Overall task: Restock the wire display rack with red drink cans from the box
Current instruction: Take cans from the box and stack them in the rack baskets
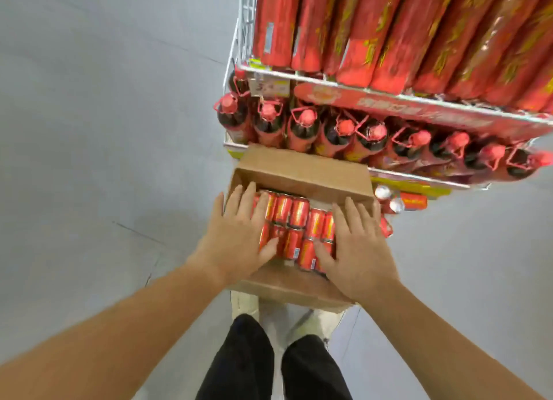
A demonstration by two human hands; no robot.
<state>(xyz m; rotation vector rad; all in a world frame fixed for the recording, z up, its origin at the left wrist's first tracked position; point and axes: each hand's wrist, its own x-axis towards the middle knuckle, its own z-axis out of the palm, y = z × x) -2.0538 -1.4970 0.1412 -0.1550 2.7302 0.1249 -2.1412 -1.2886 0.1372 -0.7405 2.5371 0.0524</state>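
Observation:
An open cardboard box (302,172) stands on the floor in front of the white wire display rack (299,76). Several red drink cans (294,220) lie packed inside it in rows. My left hand (236,235) lies flat on the left end of the group, fingers spread, thumb pressed against the cans' near side. My right hand (359,244) lies on the right end in the same way. Together the hands bracket the cans from both sides. Neither hand has a can lifted.
The rack's lower shelf holds a row of dark bottles (371,136) with red caps; the upper shelf carries tall red packs (389,31). A few loose cans (395,202) lie right of the box. My feet (245,304) stand just behind it. Grey floor (104,130) lies to the left.

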